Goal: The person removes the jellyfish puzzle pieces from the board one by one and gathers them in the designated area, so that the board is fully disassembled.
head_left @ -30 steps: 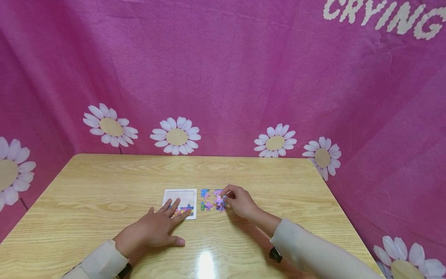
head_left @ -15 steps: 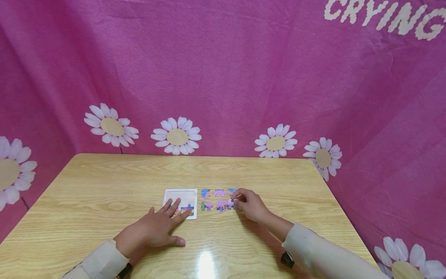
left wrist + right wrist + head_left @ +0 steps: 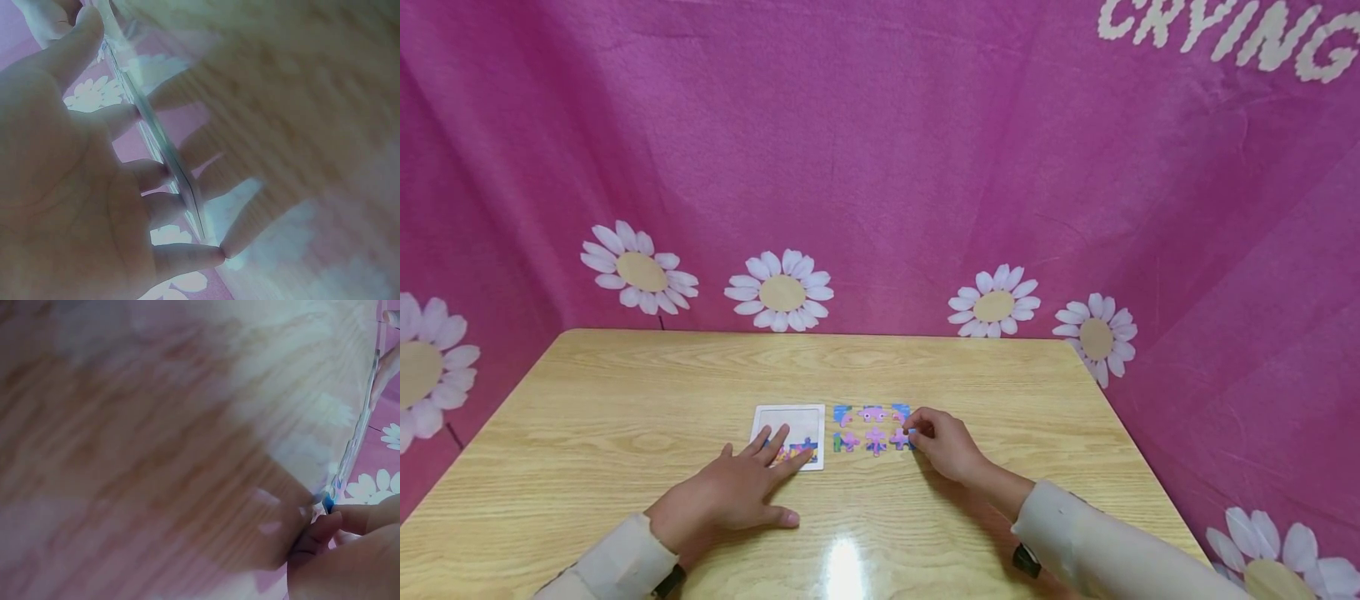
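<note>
My left hand lies with fingers spread over a white puzzle tray, fingertips resting on the joined pieces along its lower part. Right of the tray, loose jigsaw pieces lie in two rows of three. The upper row has a piece with two eyes in the middle. At the lower row's right end, my right hand pinches a pink and blue puzzle piece by its right side. In the right wrist view a blue bit of a puzzle piece shows at the thumb and index finger.
The wood-grain table has a glossy top. Behind it and at both sides hangs a pink cloth printed with white daisies. A dark wrist strap shows under the right sleeve.
My right hand has moved right, drawing pieces away from the middle ones. The right-hand pieces now lie apart, the lower one shifted slightly further right. My left hand has stayed on the tray.
</note>
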{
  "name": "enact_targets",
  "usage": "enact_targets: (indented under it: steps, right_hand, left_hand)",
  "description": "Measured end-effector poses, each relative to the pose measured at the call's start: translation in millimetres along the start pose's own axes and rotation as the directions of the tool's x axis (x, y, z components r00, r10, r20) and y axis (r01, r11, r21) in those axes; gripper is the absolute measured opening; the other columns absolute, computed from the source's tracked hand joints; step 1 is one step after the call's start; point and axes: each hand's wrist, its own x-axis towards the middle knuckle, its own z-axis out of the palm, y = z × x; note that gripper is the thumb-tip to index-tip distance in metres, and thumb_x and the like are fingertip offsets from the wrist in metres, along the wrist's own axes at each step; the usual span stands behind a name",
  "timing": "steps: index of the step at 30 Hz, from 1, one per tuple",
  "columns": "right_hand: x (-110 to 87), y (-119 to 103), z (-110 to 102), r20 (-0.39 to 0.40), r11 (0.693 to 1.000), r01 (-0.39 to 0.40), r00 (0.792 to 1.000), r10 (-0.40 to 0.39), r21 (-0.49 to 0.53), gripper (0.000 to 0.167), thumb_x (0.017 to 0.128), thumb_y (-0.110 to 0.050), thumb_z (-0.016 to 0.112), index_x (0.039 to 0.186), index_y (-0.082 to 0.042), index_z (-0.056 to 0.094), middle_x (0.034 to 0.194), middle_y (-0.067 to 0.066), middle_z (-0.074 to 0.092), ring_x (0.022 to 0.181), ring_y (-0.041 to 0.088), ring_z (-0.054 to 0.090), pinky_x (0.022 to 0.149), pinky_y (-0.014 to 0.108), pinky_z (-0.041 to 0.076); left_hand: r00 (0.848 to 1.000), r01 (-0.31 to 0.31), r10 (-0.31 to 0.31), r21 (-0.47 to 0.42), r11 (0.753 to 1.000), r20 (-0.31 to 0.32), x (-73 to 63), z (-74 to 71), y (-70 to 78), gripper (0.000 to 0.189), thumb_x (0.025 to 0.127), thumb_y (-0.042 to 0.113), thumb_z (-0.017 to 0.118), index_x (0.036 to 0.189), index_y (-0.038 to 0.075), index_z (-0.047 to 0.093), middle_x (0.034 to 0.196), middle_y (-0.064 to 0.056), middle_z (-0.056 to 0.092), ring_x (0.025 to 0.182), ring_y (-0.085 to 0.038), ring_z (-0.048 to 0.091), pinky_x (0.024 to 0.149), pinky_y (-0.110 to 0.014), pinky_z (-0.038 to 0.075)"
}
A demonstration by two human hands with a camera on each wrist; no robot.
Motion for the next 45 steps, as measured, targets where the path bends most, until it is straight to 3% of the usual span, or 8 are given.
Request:
enact_targets:
  steps: [6, 13, 32, 45]
  right_hand:
    - [-0.4, 1.9, 2.7, -0.021, 0.999, 0.009, 1.000, -0.009, -0.033, 0.012, 0.098, 0.002, 0.066, 0.100, -0.008, 0.071, 0.088, 0.000, 0.065, 0.078, 0.013, 0.053, 0.071, 0.027, 0.044]
    - [-0.6, 1.2, 2.6, -0.052, 1.000, 0.007, 0.999, -0.008, -0.015, 0.010, 0.095, 0.004, 0.070, 0.098, -0.005, 0.068, 0.084, 0.001, 0.064, 0.077, 0.012, 0.054, 0.069, 0.024, 0.044]
    - [-0.5, 0.8, 1.9, -0.035, 0.995, 0.015, 0.999, -0.018, -0.097, 0.009, 0.095, 0.002, 0.071, 0.098, -0.006, 0.072, 0.088, 0.001, 0.061, 0.082, 0.013, 0.055, 0.074, 0.029, 0.047]
    - [-0.7, 2.0, 1.6, -0.031, 0.997, 0.011, 0.999, -0.013, -0.080, 0.008, 0.095, 0.002, 0.070, 0.098, -0.005, 0.071, 0.088, 0.001, 0.062, 0.080, 0.013, 0.055, 0.073, 0.028, 0.047]
  left_hand:
    - [1.000, 0.004, -0.004, 0.006, 1.000, -0.002, 0.2, 0.9, -0.8, 0.088, 0.089, 0.070, 0.064, 0.163, 0.034, 0.032, 0.172, -0.013, 0.014, 0.158, -0.042, 0.011, 0.111, -0.080, 0.020]
    - [1.000, -0.017, 0.017, 0.008, 1.000, -0.012, -0.7, 0.0, -0.7, 0.090, 0.089, 0.070, 0.064, 0.163, 0.032, 0.032, 0.172, -0.016, 0.015, 0.157, -0.044, 0.012, 0.108, -0.082, 0.021]
    - [1.000, -0.021, 0.021, 0.007, 1.000, -0.015, -2.2, -1.3, 0.3, 0.089, 0.089, 0.069, 0.064, 0.163, 0.031, 0.033, 0.172, -0.017, 0.015, 0.157, -0.045, 0.013, 0.108, -0.082, 0.022]
    - [0.999, -0.014, 0.014, -0.021, 1.000, -0.030, -2.2, -3.9, 2.0, 0.087, 0.089, 0.070, 0.065, 0.161, 0.030, 0.037, 0.170, -0.019, 0.020, 0.156, -0.046, 0.016, 0.111, -0.079, 0.021]
